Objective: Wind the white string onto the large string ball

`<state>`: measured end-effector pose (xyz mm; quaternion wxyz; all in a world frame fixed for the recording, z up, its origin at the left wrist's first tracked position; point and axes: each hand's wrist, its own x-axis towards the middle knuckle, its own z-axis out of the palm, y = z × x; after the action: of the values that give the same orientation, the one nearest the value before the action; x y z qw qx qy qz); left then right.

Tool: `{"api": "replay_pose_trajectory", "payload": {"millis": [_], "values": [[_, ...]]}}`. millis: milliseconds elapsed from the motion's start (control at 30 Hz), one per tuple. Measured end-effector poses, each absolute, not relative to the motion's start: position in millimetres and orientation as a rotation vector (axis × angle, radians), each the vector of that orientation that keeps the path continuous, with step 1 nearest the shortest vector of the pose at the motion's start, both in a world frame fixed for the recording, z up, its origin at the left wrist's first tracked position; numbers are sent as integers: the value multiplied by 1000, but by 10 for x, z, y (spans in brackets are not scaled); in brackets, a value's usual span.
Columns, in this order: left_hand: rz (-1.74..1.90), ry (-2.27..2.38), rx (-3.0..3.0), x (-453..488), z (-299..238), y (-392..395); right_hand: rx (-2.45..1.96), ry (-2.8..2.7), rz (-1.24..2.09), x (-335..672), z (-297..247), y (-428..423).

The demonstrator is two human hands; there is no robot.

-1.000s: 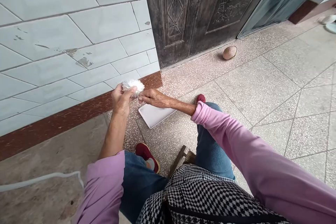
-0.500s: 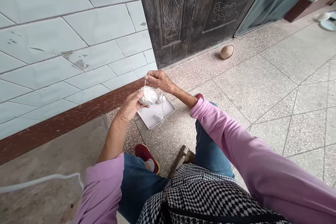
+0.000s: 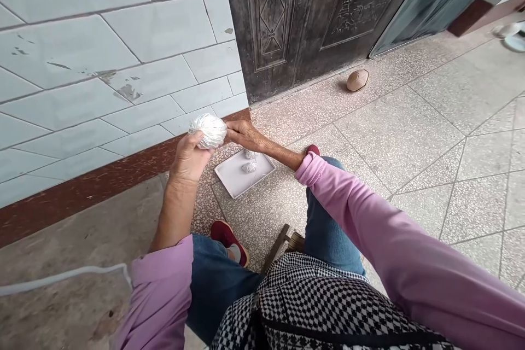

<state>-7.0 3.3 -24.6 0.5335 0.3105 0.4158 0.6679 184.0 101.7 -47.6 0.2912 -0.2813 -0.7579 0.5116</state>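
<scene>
A large ball of white yarn [image 3: 210, 130] is in my left hand [image 3: 189, 163], its thumb and fingers wrapped round the near side. My right hand [image 3: 249, 138] is closed in a pinch at the ball's right edge, on the yarn; the strand itself is hidden at the fingertips. Below the hands, a shallow white tray [image 3: 229, 181] lies on the floor. Two small white yarn balls sit in it: one small ball [image 3: 249, 167] near the middle, another small ball [image 3: 251, 154] partly covered by my right hand.
A tiled wall [image 3: 156, 93] stands on the left, with a dark carved door [image 3: 299, 27] beyond. A brown rounded object [image 3: 357, 80] lies by the doorstep. Part of a wooden stool [image 3: 281, 246] shows between my legs. A white cord [image 3: 61, 279] runs at lower left.
My left hand has lifted the yarn ball up and to the left, turning it. My right hand has dropped slightly to the ball's side. The nearer small ball in the tray has shifted back.
</scene>
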Motion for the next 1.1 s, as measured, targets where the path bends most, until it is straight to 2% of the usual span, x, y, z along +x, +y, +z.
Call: {"api": "replay_pose_trajectory", "payload": {"millis": [133, 333, 533, 733, 900, 1100], "values": [[1615, 1059, 728, -105, -284, 60, -803, -2093, 1430, 1854, -342, 830], [1657, 1234, 746, -178, -342, 113, -597, -2101, 1525, 1930, -297, 740], [1387, 1440, 874, -73, -280, 70, -465, -1871, 1604, 1988, -431, 1028], [1047, 1318, 1045, 70, -142, -71, -580, -1820, 1490, 2093, -362, 1179], [1125, 1079, 977, 129, -182, -114, -679, -1869, 1410, 2107, -267, 1115], [1157, 1097, 906, 122, -289, -137, -720, -1981, 1346, 2038, -273, 1076]]}}
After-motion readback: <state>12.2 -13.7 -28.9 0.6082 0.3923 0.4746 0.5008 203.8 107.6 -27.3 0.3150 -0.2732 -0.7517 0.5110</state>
